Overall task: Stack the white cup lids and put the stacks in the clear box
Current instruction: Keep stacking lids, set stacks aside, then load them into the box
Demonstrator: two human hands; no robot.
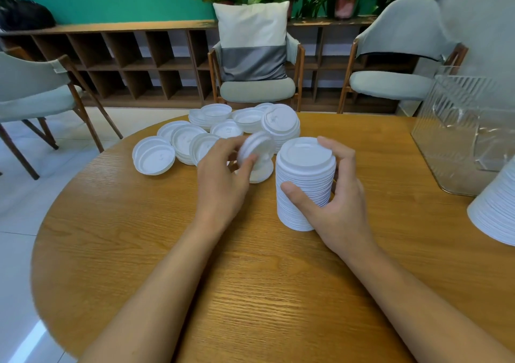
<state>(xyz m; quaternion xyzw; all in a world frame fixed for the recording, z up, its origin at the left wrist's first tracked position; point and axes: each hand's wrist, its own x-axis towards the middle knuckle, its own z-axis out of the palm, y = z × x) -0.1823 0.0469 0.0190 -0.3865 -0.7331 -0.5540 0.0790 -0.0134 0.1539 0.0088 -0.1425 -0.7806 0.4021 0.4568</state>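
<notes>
— Wooden tabletop (250,279), so many lids. How far are you?
— Halfway, I judge. My right hand (338,195) grips the tall stack (305,184) at centre, and my left hand (223,178) pinches one lid (255,146). Loose lids (154,159) remain at upper centre. The clear box (457,128), at the right edge, looks empty.

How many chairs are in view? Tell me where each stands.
3. The left chair stands at the frame's left edge; the middle chair, bearing a pillow, beyond the table; the right chair behind the clear box. More may be out of view.
</notes>
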